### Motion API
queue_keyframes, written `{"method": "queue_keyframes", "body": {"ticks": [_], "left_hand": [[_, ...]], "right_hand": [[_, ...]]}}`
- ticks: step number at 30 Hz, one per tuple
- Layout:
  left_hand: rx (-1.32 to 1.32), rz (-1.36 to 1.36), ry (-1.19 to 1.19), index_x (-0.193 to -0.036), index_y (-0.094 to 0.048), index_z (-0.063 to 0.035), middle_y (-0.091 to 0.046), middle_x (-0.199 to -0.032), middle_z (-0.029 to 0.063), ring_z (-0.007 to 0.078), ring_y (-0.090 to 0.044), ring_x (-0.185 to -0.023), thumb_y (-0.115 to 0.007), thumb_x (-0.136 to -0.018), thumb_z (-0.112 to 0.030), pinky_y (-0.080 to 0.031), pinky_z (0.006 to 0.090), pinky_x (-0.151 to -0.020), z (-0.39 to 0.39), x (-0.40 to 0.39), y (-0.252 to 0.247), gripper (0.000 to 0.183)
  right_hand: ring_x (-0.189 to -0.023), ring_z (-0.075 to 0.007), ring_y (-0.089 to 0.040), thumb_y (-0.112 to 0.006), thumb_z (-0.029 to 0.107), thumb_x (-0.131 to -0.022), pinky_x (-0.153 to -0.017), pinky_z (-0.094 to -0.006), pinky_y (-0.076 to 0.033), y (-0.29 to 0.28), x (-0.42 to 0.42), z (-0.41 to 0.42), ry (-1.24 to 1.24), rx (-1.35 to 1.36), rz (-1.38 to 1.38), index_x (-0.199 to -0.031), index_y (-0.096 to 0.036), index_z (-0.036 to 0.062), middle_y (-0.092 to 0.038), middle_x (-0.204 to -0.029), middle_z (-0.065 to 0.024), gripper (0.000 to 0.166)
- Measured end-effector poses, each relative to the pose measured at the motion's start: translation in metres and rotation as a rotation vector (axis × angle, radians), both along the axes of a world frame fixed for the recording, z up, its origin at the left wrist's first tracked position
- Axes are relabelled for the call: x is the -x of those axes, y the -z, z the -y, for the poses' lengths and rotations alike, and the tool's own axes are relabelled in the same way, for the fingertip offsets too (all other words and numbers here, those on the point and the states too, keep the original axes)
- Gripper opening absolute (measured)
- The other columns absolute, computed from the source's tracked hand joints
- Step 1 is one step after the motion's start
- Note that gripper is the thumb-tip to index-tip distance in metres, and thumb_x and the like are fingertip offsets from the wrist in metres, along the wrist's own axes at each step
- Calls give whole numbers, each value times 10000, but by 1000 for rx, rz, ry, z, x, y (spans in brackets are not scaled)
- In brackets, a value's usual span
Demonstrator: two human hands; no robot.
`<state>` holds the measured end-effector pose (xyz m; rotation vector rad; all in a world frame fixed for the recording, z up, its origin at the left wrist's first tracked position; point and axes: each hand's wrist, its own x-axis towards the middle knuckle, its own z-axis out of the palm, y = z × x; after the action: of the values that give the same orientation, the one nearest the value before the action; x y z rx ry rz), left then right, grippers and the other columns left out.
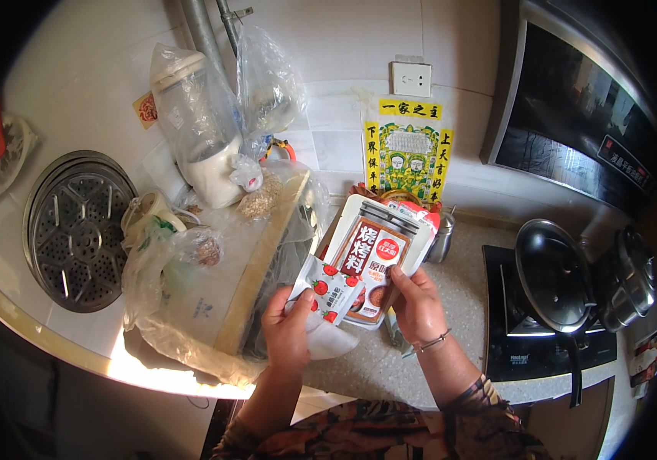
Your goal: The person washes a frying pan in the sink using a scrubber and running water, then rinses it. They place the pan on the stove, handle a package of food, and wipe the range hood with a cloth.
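My left hand (pixel 289 333) pinches a small white sachet (pixel 323 290) printed with red tomatoes, thumb on its front. A larger seasoning pouch (pixel 357 247), with a jar picture and writing on it, is gripped at its right edge by my right hand (pixel 419 305). The sachet overlaps the pouch's lower left corner. Both are held above the speckled countertop (pixel 363 374). Behind the pouch's upper right corner shows part of a red-and-white packet (pixel 431 221); whether it is held too, I cannot tell.
At the left stand a perforated metal steamer rack (pixel 78 236) and a plastic-wrapped appliance (pixel 207 144). Clear plastic bags (pixel 161 287) lie near a plastic-covered board (pixel 248 276). A steel shaker (pixel 442 238) stands behind the pouch. To the right are a lidded pan (pixel 552 276), black stove (pixel 547 362) and range hood (pixel 575 109).
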<state>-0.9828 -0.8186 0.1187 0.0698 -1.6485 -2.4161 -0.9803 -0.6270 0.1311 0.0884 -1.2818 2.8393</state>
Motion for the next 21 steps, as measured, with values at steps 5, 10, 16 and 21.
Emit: {"method": "queue_keyframes", "body": {"ticks": [5,10,16,21], "left_hand": [[-31,30,69,-988,-629,17,-645,-865,26,77,-568,-769,-619,-878,-48,-459,237,-704,-2,-3,-5,128],[486,-95,198,-1010,-617,14,-652,-881,63,137,-596,-746,-583,-889,-48,-475,276,-686,20,-2,-17,140],[1182,-543,412,-1022,-620,-30,-592,-836,123,299,-611,-728,-581,-827,-5,-478,343,-634,9,-2,-58,201],[1330,-620,344,-1111,-550,-78,-632,-892,128,336,-629,-765,-611,-798,-8,-497,402,-627,-13,-1,-53,326]], "right_hand": [[-738,-117,-612,-475,158,-983,-682,-263,-501,9,2,-5,11,-4,-9,-1151,-556,34,-641,-981,-56,224],[-680,-97,-608,-494,169,-974,-628,-253,-497,10,4,-15,106,-157,77,-1081,-569,40,-649,-879,-29,184],[-644,-62,-561,-514,190,-975,-590,-220,-463,14,6,-27,-107,-391,72,-1017,-624,28,-635,-830,-1,200],[-686,-20,-522,-528,227,-975,-585,-186,-425,17,-2,-18,-298,-554,-9,-1094,-616,22,-631,-854,16,253]]}}
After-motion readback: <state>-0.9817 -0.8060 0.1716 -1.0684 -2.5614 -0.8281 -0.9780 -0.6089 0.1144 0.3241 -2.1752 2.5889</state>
